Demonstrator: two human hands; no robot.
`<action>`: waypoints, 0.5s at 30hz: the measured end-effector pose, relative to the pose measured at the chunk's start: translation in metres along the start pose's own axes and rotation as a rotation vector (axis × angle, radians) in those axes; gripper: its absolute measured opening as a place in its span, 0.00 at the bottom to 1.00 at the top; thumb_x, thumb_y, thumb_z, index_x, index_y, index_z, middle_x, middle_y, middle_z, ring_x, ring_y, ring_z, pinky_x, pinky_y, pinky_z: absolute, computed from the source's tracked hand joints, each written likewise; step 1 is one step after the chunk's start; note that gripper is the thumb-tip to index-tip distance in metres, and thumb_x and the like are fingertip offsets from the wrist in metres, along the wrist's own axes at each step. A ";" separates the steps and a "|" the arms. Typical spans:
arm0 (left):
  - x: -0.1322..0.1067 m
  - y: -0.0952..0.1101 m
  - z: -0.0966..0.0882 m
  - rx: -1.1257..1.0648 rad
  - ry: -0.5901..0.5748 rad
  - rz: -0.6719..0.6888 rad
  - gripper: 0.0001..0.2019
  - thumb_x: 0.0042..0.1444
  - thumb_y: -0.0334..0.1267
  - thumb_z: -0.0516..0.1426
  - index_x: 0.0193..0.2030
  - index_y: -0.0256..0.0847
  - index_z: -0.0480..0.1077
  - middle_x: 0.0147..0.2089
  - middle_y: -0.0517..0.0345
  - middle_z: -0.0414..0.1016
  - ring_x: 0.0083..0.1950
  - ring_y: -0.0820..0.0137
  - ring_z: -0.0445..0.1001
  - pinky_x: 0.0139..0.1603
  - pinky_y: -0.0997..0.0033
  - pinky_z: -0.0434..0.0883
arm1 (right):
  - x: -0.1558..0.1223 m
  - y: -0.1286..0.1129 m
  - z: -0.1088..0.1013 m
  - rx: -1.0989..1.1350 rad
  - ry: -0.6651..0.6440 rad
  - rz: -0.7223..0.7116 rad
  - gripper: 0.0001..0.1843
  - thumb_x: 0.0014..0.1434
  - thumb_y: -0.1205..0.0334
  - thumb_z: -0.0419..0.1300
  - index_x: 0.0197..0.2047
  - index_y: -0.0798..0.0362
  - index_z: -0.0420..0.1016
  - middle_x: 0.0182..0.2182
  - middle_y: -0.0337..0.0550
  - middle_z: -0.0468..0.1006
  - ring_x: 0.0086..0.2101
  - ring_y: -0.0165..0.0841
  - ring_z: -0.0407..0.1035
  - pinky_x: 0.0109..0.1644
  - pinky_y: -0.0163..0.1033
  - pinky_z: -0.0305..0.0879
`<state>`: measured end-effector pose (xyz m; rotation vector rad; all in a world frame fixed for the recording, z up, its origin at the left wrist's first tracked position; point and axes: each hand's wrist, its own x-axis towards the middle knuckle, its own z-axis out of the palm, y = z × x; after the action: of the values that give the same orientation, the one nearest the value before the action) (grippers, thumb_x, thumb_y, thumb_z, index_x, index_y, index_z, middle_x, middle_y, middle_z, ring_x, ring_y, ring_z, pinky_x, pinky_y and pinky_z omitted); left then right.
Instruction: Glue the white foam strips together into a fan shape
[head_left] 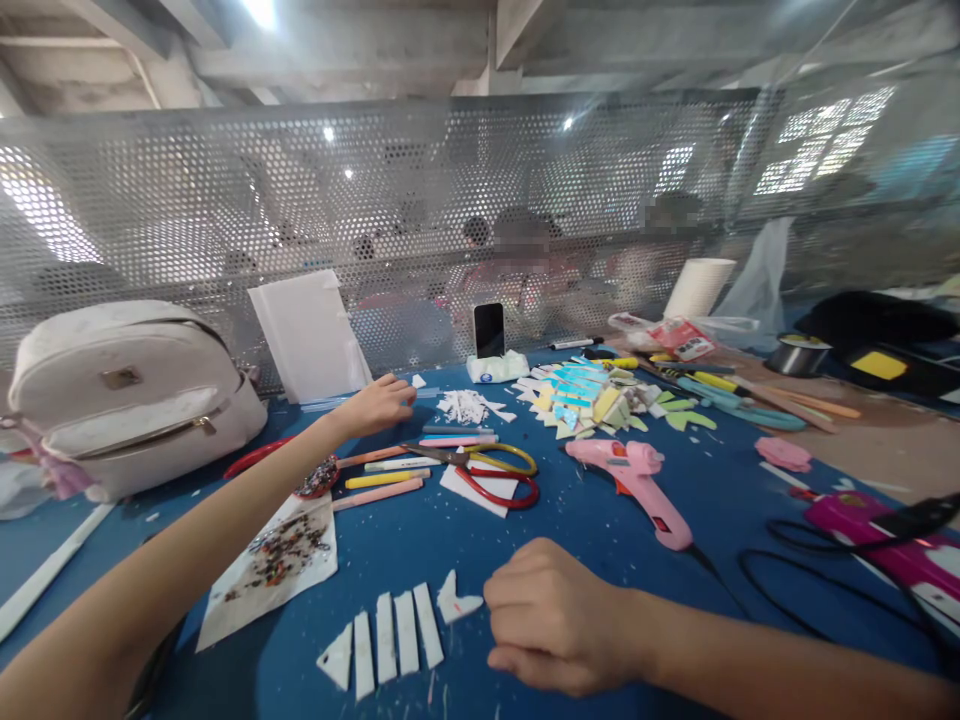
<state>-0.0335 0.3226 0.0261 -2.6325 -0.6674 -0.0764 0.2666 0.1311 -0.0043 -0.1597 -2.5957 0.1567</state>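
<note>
My left hand [380,405] reaches over the far side of the blue table [600,630], fingers loosely bent and a little apart. Just beyond its fingertips lies a small white piece [418,381], with a heap of white scraps [466,406] to the right. Close to me, my right hand [559,618] rests curled into a fist, and its palm side is hidden. Directly left of that fist sits a white notched foam piece [457,600]. Several white strips [406,632] lie in a row, with a pointed white piece [337,657] at the left end.
Scissors [480,470] lie on white paper beside several markers [386,480]. A pink glue gun [634,485] with a cord is at right, below colored scraps [585,395]. A white backpack [127,400] stands left, a phone [489,332] at the back. Perforated metal panels [420,180] rise behind.
</note>
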 end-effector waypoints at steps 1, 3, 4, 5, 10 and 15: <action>0.000 0.000 0.001 -0.018 0.005 -0.008 0.14 0.66 0.41 0.58 0.55 0.38 0.70 0.55 0.50 0.73 0.52 0.62 0.75 0.52 0.54 0.75 | 0.000 0.000 0.000 0.000 0.000 0.000 0.31 0.75 0.52 0.35 0.22 0.51 0.58 0.20 0.37 0.62 0.21 0.31 0.52 0.25 0.39 0.43; 0.001 0.001 0.004 -0.060 0.016 -0.033 0.14 0.66 0.41 0.58 0.55 0.38 0.70 0.55 0.50 0.73 0.52 0.62 0.75 0.52 0.54 0.75 | 0.000 0.000 0.000 0.000 -0.001 0.002 0.31 0.75 0.52 0.34 0.22 0.51 0.59 0.20 0.37 0.62 0.21 0.31 0.52 0.25 0.40 0.43; 0.001 0.000 0.005 -0.084 0.021 -0.049 0.14 0.66 0.41 0.58 0.54 0.38 0.70 0.55 0.50 0.73 0.52 0.62 0.75 0.52 0.54 0.75 | 0.000 -0.001 0.000 -0.001 -0.005 0.004 0.31 0.75 0.52 0.34 0.22 0.51 0.59 0.20 0.37 0.62 0.21 0.31 0.52 0.25 0.40 0.43; 0.001 -0.001 0.007 -0.111 0.027 -0.070 0.14 0.66 0.42 0.58 0.54 0.38 0.70 0.54 0.50 0.73 0.51 0.62 0.75 0.51 0.54 0.75 | 0.000 -0.001 0.000 -0.002 -0.009 0.007 0.31 0.75 0.51 0.34 0.22 0.51 0.59 0.20 0.37 0.62 0.21 0.31 0.52 0.25 0.40 0.43; -0.004 -0.012 0.016 -0.282 0.068 -0.221 0.14 0.66 0.42 0.58 0.54 0.38 0.70 0.53 0.51 0.74 0.49 0.64 0.76 0.49 0.56 0.76 | 0.000 -0.001 -0.001 0.001 -0.008 0.012 0.31 0.75 0.52 0.35 0.22 0.51 0.59 0.20 0.37 0.63 0.22 0.31 0.53 0.25 0.40 0.43; -0.010 -0.022 0.024 -0.496 0.144 -0.422 0.14 0.66 0.43 0.58 0.54 0.38 0.71 0.52 0.51 0.74 0.47 0.65 0.77 0.47 0.59 0.77 | 0.001 -0.001 -0.001 0.000 0.016 0.001 0.30 0.75 0.52 0.35 0.22 0.51 0.58 0.20 0.36 0.61 0.22 0.30 0.51 0.25 0.39 0.43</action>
<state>-0.0534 0.3455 0.0111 -2.8472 -1.2779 -0.6210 0.2659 0.1304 -0.0024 -0.1615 -2.5795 0.1549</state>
